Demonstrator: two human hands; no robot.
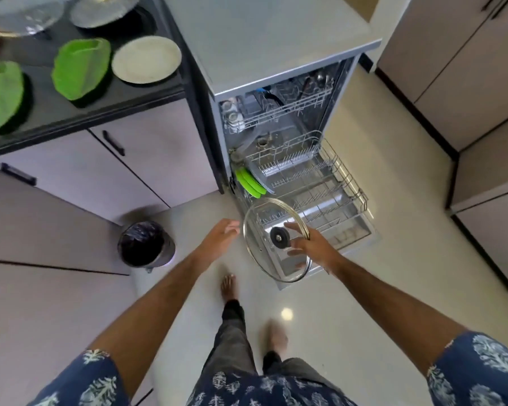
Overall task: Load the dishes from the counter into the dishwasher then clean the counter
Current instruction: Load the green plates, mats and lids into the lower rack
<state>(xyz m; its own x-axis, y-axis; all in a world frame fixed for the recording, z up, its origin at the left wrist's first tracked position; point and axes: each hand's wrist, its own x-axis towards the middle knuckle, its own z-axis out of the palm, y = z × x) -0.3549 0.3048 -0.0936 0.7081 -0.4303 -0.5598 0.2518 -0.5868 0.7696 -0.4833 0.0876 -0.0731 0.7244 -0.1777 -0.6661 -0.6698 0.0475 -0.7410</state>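
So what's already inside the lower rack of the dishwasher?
The lower rack holds green plates standing on edge at its left side, with a greyish piece beside them. The glass lid in the right hand partly covers the rack's front corner.

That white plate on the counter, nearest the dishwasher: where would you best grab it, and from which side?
Probably by the rim. The white plate lies flat on the dark counter, so only the edge offers purchase. Its near-right edge sits by the counter's corner, clear of the green dish on its left. Come from that side, sliding fingers under and thumb on top.
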